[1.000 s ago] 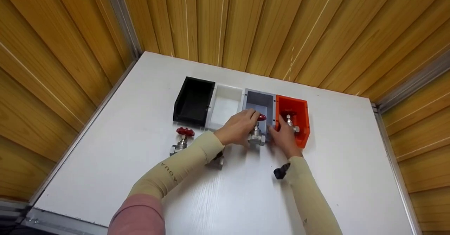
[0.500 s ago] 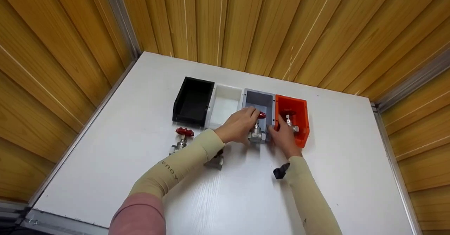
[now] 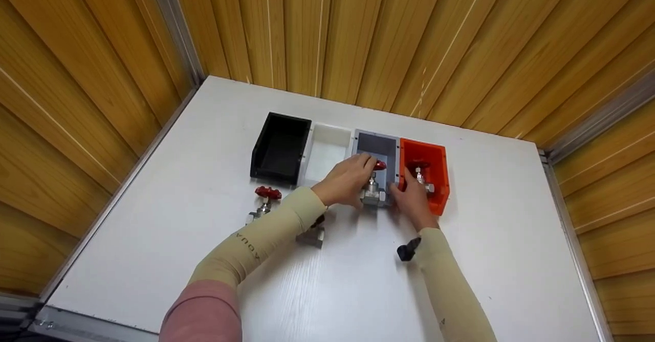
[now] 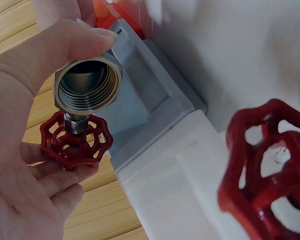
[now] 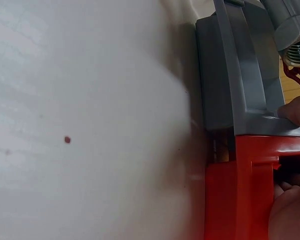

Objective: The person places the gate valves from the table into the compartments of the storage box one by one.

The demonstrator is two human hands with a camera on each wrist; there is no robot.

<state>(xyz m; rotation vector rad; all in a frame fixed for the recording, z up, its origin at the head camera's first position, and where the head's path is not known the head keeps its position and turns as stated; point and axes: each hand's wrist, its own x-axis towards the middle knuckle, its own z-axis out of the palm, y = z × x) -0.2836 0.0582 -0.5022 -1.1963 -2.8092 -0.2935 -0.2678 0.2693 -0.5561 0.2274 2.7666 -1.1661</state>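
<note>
In the head view, my left hand (image 3: 345, 180) holds a metal valve (image 3: 372, 196) with a red handwheel at the front of the grey bin (image 3: 377, 140). The left wrist view shows the thumb on the valve body (image 4: 87, 87) and fingers curled under the handwheel (image 4: 76, 140). My right hand (image 3: 415, 201) grips the adjoining walls of the grey and red bins. Its thumb is on the grey rim (image 5: 254, 120) in the right wrist view, and its fingers reach inside the red bin (image 5: 254, 200). Another valve (image 3: 420, 176) lies in the red bin.
A white bin (image 3: 327, 150) and a black bin (image 3: 281, 145) stand in the row left of the grey one. Two more valves, one (image 3: 263, 209) left and one (image 3: 311, 237) partly under my left forearm, are on the white table (image 3: 358, 291). Wood-patterned walls surround it.
My left hand and its valve have moved slightly up toward the grey bin. My right hand keeps its hold on the bin walls, and the other valves have not moved.
</note>
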